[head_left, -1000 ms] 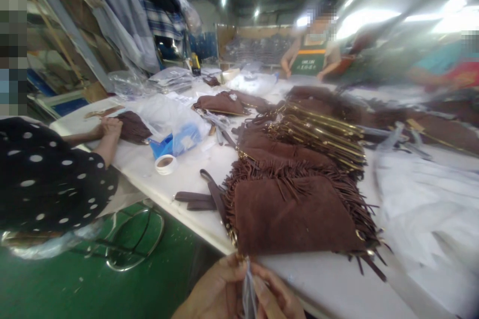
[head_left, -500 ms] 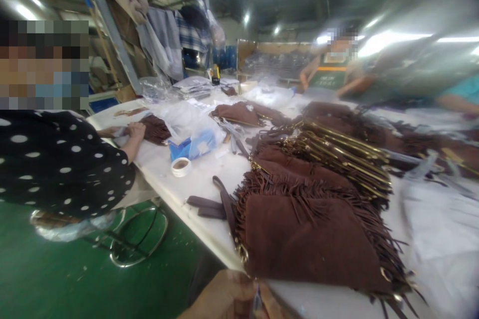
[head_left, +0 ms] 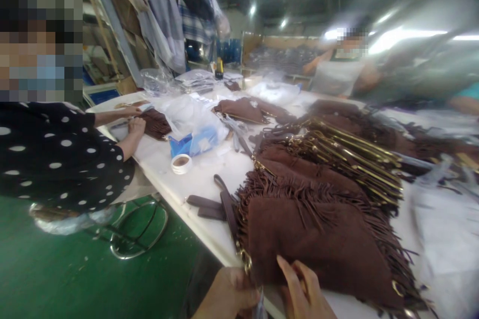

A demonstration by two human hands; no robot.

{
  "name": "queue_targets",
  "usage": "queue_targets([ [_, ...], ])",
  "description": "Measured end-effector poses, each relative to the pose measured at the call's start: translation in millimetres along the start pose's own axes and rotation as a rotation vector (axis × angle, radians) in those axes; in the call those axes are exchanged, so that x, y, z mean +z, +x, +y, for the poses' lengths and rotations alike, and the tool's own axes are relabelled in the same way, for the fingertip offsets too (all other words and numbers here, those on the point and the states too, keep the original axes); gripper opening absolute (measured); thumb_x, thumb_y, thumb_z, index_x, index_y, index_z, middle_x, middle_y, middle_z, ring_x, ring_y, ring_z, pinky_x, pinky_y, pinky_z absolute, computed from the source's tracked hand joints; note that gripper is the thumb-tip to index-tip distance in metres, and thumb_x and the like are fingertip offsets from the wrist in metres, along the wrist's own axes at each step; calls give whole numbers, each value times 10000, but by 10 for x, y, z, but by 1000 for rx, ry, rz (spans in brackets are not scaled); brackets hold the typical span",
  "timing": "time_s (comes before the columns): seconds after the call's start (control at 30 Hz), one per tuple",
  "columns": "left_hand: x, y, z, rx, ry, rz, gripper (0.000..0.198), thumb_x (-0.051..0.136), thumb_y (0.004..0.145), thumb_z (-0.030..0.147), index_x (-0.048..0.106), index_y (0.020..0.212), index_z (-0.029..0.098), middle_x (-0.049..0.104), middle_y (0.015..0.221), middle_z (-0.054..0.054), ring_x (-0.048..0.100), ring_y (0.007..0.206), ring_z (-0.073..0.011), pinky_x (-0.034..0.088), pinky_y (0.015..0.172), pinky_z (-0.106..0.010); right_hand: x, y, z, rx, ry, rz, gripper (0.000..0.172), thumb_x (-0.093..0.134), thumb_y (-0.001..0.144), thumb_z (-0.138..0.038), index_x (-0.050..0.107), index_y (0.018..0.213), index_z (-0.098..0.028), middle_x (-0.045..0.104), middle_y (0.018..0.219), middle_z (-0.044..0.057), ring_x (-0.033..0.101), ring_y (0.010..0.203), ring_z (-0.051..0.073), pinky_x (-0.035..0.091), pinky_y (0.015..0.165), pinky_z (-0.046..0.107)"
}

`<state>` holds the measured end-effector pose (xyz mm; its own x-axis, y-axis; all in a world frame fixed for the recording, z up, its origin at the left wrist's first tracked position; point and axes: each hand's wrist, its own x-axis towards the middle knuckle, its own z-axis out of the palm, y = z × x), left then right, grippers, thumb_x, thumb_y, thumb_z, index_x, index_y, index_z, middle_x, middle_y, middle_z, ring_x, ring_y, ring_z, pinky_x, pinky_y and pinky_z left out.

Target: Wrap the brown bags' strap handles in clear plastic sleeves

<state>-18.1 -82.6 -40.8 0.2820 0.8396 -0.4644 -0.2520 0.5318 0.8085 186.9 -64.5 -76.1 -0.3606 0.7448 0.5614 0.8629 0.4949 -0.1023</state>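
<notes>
A brown suede fringed bag (head_left: 314, 239) lies nearest me on the white table (head_left: 194, 184), on top of a row of like bags with gold frames (head_left: 348, 154). My left hand (head_left: 228, 296) is closed in a pinch at the bag's near corner, by its gold ring, with a thin clear strip below the fingers. My right hand (head_left: 305, 291) rests on the bag's lower edge, fingers bent and partly apart. Brown straps (head_left: 213, 204) lie left of the bag.
A person in a black dotted top (head_left: 56, 154) works at the table's left end on another brown bag (head_left: 155, 122). A tape roll (head_left: 181, 163), blue-and-clear plastic bags (head_left: 194, 132) and a metal stool (head_left: 138, 229) are nearby. Other people stand at the far side.
The view has swung up and left. My right hand has risen from beside the left hand onto the bag's lower edge; the left hand keeps its pinch at the corner.
</notes>
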Motion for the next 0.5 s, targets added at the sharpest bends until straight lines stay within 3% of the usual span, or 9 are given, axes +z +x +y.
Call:
queue_targets([
  [0.13,48,30,140,187,379,214,198,593,784,303,600,672,141,535,610,14,523,582,-146,368,536,-229,-87,158,-42,78,-62,-20,363,354,1007,-284,553,1308,-246,667,1129,112,718,738,173,547,574,245],
  [0.3,-39,-32,240,257,767,228,307,436,933,249,642,716,179,644,630,8,596,604,-150,418,614,-233,-183,349,-34,140,-90,-82,384,287,1023,-338,579,1256,-248,662,1096,90,702,679,154,517,511,237],
  [0.37,-106,-80,291,366,898,315,291,416,965,256,667,832,191,676,727,-9,627,682,-160,450,667,-240,-164,361,-14,147,-85,-105,396,267,1026,-343,579,1251,-248,658,1091,82,698,667,144,516,502,235],
  [0.5,-159,-30,459,734,1249,470,259,417,965,159,617,1127,186,657,1097,-69,599,1025,-214,458,919,-326,-59,309,44,95,-84,-79,363,305,1019,-304,577,1252,-239,666,1083,83,697,676,150,532,549,256],
])
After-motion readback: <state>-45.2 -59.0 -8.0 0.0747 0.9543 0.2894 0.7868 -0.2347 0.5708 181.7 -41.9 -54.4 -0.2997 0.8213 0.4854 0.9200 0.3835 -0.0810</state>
